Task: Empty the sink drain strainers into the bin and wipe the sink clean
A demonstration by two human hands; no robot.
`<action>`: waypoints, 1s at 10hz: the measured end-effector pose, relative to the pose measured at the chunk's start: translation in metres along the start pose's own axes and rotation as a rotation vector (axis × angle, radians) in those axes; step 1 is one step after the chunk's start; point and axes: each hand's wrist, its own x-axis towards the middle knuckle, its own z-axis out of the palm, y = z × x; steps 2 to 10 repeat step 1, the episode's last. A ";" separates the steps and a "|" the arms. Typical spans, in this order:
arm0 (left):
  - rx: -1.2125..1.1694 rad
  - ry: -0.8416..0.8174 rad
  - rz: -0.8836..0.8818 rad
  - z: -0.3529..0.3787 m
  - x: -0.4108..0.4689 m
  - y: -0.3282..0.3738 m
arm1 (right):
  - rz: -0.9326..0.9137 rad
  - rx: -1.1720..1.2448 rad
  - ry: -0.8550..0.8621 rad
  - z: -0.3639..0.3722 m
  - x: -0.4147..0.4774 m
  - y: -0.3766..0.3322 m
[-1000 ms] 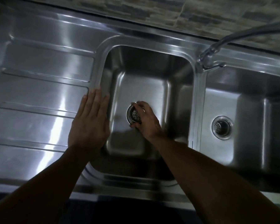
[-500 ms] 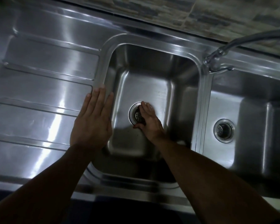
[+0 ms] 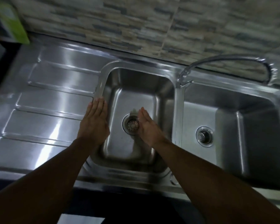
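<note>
- The stainless double sink (image 3: 178,101) fills the view; its left basin (image 3: 132,97) serves as the landmark here.
- The left strainer (image 3: 132,124) sits in the drain hole at the middle of that basin's floor, its perforated top showing and level with the drain ring.
- The right hand (image 3: 148,126) is down inside the left basin, just right of the strainer. Its fingers are straight and held together, thumb side toward the strainer, gripping nothing. Whether the palm edge touches the drain ring cannot be told.
- The left hand (image 3: 94,122) lies flat, palm down, on the left rim of the basin, fingers together and pointing toward the wall, holding nothing.
- The ribbed draining board (image 3: 44,110) spreads out to the left of the basin.
- The right basin (image 3: 249,126) lies on the far side of the divider, and the right strainer (image 3: 204,136) is seated in its drain, untouched.
- The tap (image 3: 220,62) rises behind the divider at the basin's back right corner and arches off to the right.
- A tiled wall (image 3: 152,26) runs behind the basin; a blurred green object (image 3: 14,25) stands far off to the back left.
</note>
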 end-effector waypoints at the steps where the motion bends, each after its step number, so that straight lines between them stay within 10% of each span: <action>1: -0.105 -0.138 -0.066 -0.018 0.003 0.019 | -0.012 -0.095 0.013 -0.045 -0.007 -0.005; 10: -0.105 -0.138 -0.066 -0.018 0.003 0.019 | -0.012 -0.095 0.013 -0.045 -0.007 -0.005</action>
